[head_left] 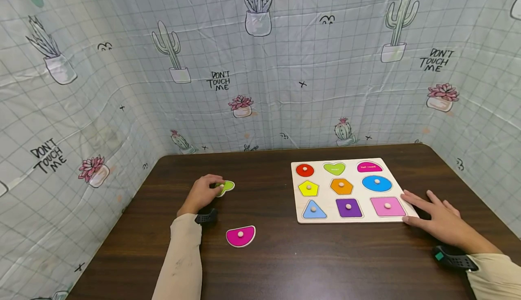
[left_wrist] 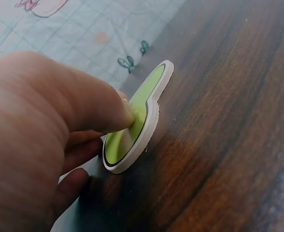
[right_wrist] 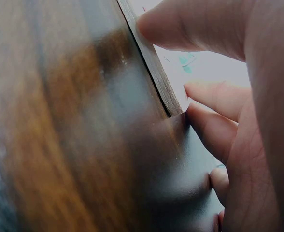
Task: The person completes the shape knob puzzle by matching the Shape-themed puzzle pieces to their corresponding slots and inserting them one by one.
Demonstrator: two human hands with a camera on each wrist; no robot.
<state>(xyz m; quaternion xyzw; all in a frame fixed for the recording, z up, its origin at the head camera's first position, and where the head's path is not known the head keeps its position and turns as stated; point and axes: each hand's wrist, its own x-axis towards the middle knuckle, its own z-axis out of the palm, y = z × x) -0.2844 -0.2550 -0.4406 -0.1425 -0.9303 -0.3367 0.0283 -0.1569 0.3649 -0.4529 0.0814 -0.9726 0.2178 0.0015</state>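
Observation:
My left hand (head_left: pixel 202 193) pinches the small knob of a green heart-shaped puzzle piece (head_left: pixel 229 186), with thumb and finger at its middle. In the left wrist view that piece (left_wrist: pixel 149 92) appears tilted close to the tabletop; I cannot tell whether it touches. A magenta half-round piece (head_left: pixel 247 235) lies knob up nearer to me. On the right is a pale wooden shape puzzle board (head_left: pixel 325 191). My right hand (head_left: pixel 441 221) touches its near right corner with fingers spread; the right wrist view shows the board's edge (right_wrist: pixel 154 70) by the thumb.
Knobbed pieces sit in the board, among them a red circle (head_left: pixel 302 173), an orange hexagon (head_left: pixel 338 191) and a purple square (head_left: pixel 354 211). Its heart recess (head_left: pixel 334 168) and half-round recess (head_left: pixel 369 166) show printed words. A patterned cloth (head_left: pixel 277 64) stands behind the brown table (head_left: pixel 268 264).

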